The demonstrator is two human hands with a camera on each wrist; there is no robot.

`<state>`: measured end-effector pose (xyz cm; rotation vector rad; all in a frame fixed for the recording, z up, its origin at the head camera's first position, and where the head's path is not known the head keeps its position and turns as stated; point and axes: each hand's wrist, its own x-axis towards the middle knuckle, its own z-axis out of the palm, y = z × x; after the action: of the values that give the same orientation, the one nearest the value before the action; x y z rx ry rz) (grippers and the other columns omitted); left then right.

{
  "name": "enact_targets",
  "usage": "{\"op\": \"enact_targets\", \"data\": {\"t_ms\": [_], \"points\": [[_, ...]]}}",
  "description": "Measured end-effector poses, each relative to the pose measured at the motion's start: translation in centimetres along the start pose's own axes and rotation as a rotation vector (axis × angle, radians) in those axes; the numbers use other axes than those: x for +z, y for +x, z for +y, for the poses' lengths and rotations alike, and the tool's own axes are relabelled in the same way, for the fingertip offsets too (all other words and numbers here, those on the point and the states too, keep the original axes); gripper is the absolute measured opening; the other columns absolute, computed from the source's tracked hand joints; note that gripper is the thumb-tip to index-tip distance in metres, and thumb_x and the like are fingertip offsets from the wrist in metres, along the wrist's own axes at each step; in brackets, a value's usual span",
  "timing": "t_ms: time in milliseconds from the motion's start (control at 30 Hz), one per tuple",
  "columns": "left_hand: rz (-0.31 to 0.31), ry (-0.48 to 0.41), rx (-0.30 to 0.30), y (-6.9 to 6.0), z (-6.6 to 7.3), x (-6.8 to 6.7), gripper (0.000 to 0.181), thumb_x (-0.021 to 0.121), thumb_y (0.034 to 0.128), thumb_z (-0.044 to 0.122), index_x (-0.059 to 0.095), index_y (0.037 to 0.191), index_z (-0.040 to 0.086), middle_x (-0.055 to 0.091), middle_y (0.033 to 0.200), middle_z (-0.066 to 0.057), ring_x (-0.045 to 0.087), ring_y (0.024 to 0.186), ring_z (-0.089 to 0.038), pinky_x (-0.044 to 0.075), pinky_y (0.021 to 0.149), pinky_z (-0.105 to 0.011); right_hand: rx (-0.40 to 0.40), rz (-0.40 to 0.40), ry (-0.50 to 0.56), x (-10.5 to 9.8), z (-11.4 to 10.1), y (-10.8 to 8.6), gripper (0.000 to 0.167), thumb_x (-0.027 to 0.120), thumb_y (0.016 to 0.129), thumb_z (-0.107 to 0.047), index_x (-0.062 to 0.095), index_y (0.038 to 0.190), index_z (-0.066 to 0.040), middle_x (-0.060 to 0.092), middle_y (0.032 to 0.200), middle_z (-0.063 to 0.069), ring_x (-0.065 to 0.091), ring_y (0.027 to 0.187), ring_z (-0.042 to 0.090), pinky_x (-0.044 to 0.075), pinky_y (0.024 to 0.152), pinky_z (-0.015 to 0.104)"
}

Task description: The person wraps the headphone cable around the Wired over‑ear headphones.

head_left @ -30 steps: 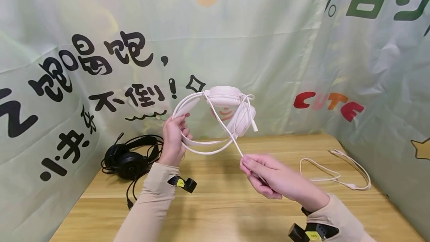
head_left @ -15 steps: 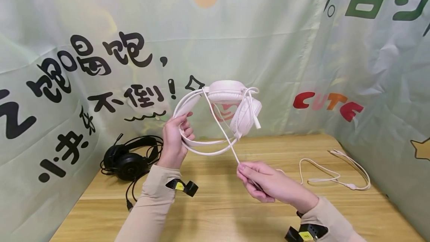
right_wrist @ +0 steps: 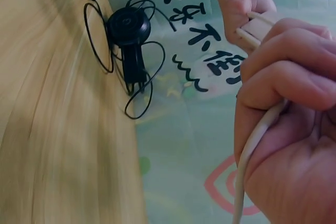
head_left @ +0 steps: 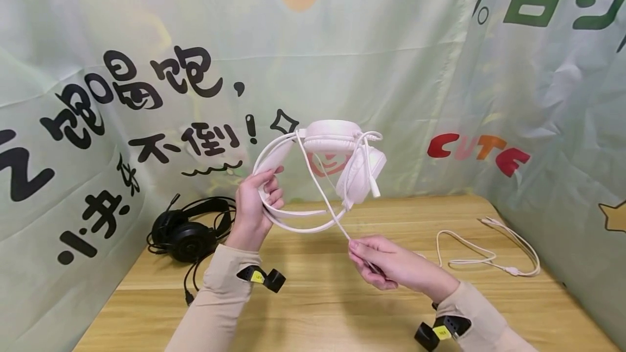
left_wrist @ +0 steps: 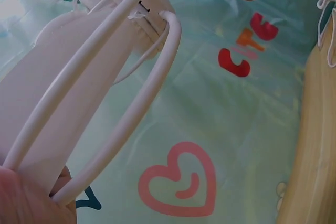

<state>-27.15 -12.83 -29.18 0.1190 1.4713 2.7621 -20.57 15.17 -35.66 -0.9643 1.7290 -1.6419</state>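
Observation:
A white over-ear headset is held up above the table, its band to the left and both ear cups to the right. My left hand grips the headband; the left wrist view shows the padded strap and two thin tubes of the band running out from that hand. A short white microphone boom hangs beside the cups. My right hand pinches the headset's white cable, which runs down from the cups. In the right wrist view the cable passes through the curled fingers and out below.
A black headset with a microphone and its cable lies on the wooden table at the left. Towards the right lies a loop of white cable. Printed cloth walls stand behind and on both sides.
The headset's cups have shifted slightly right and spread a little wider apart. My right hand has moved a little down and left, still pinching the cable. The left hand keeps its grip.

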Motion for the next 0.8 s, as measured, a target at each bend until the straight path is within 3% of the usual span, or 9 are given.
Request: {"op": "enact_targets", "data": {"t_ms": [167,500,700,800], "points": [[-0.063,-0.001,-0.029,-0.2,-0.2,-0.6,0.018,0.044,0.1095,0.013,0.058,0.114,0.003,0.033,0.068,0.007,0.031,0.046,-0.003,0.025,0.040,-0.017,0.038,-0.016,-0.057,-0.5,0.5,-0.1,0.048,0.033,0.119,-0.026,0.038,0.088,0.011,0.043,0.064,-0.011,0.036,0.051,-0.002,0.024,0.039,0.020],[-0.298,0.051,-0.100,-1.0,-0.3,-1.9,0.027,0.037,0.1113,0.009,0.064,0.110,0.004,0.033,0.070,0.007,0.031,0.047,-0.003,0.030,0.038,-0.016,0.087,-0.087,-0.189,-1.4,1.3,-0.6,0.041,0.044,0.116,-0.021,0.047,0.085,0.005,0.044,0.064,-0.007,0.039,0.053,-0.003,0.029,0.045,0.019],[-0.453,0.110,-0.146,-1.4,-0.5,-2.6,0.030,0.034,0.1109,0.008,0.063,0.112,0.004,0.034,0.072,0.007,0.032,0.048,-0.002,0.034,0.040,-0.014,0.004,-0.180,-0.224,-1.9,1.8,-0.5,0.031,0.050,0.113,-0.010,0.052,0.085,0.002,0.038,0.060,0.023,0.041,0.052,-0.003,0.034,0.047,0.017],[-0.503,0.136,-0.153,-1.6,-0.6,-2.8,0.033,0.034,0.1094,0.006,0.066,0.112,0.006,0.034,0.073,0.008,0.031,0.048,-0.001,0.034,0.040,-0.014,-0.063,-0.240,-0.205,-2.4,2.3,-0.5,0.025,0.051,0.110,-0.001,0.053,0.086,0.006,0.040,0.063,0.026,0.043,0.059,-0.006,0.037,0.053,0.014]]}}
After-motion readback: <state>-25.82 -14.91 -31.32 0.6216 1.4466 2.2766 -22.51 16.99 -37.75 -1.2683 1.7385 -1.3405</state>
